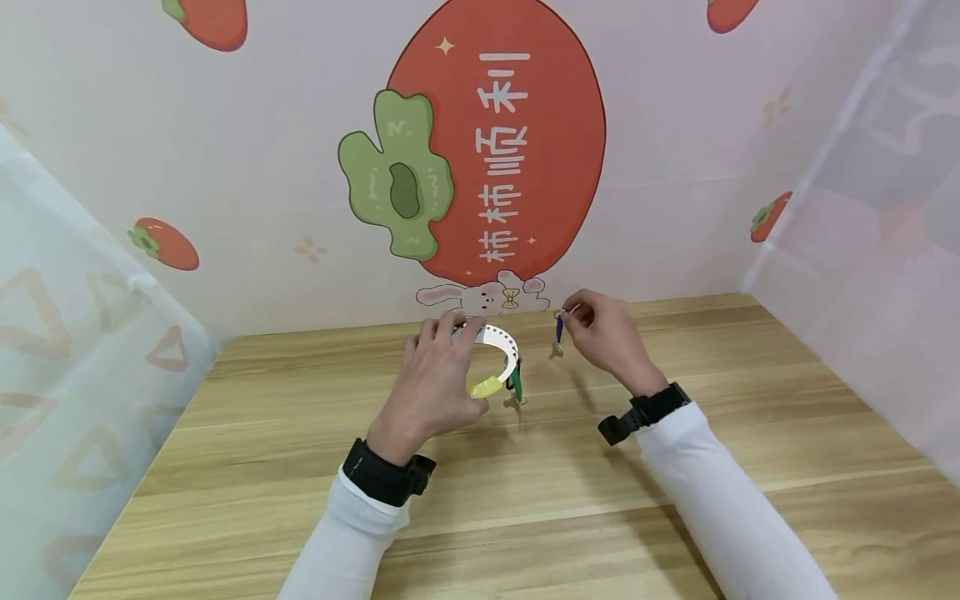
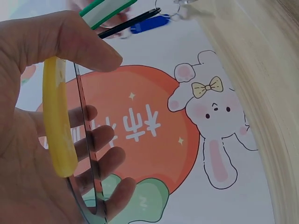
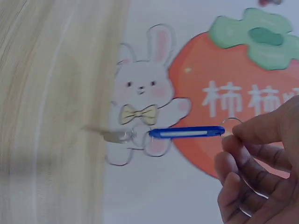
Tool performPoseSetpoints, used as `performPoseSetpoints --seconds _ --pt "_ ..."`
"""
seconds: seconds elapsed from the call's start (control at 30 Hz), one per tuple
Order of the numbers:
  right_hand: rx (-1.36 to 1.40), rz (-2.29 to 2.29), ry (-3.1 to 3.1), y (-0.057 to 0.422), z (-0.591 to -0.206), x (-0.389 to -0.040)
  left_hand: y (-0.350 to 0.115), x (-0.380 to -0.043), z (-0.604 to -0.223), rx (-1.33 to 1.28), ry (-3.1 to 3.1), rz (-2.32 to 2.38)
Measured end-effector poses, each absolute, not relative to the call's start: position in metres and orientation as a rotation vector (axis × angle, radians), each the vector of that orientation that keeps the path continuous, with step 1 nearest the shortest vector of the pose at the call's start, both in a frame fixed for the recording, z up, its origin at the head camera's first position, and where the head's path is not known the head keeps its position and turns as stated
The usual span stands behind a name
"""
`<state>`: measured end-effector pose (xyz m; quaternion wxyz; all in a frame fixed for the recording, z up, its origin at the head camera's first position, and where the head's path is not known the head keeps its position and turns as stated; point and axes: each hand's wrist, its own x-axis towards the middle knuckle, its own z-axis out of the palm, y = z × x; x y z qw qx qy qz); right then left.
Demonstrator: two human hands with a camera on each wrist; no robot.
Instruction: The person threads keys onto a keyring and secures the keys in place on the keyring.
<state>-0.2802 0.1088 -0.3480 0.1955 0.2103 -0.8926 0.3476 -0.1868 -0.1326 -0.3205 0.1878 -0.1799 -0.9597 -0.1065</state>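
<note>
My left hand (image 1: pixel 437 375) holds a large open ring (image 1: pixel 512 343): a thin flat white band with a row of dark dots and a yellow grip (image 2: pixel 60 121). The thumb lies by the grip, and the fingers reach across the band. From the ring hang a green tag (image 1: pixel 517 380) and a slim black piece (image 2: pixel 128 24). Farther right, my right hand (image 1: pixel 606 335) pinches a thin wire loop (image 3: pixel 232 120) between thumb and forefinger. A narrow blue tag (image 3: pixel 187 132) with a pale label hangs from that loop, with a small blurred metallic piece (image 3: pixel 125 135) at its lower end.
Both hands are above a wood-grain table (image 1: pixel 495 517), near its back edge. Behind it stands a white printed backdrop (image 1: pixel 285 150) with a large red persimmon and a rabbit. Pale printed sheets (image 1: pixel 82 333) flank the table.
</note>
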Motion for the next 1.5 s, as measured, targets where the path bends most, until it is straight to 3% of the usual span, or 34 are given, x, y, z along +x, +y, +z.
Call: performPoseSetpoints --seconds 0.63,1.5 --pt "0.811 1.007 -2.358 0.104 -0.32 -0.245 -0.133 -0.19 -0.323 -0.531 -2.613 -0.229" --pt "1.001 1.147 -2.202 0.084 -0.327 -0.237 -0.129 -0.189 -0.321 -0.602 -2.574 -0.206"
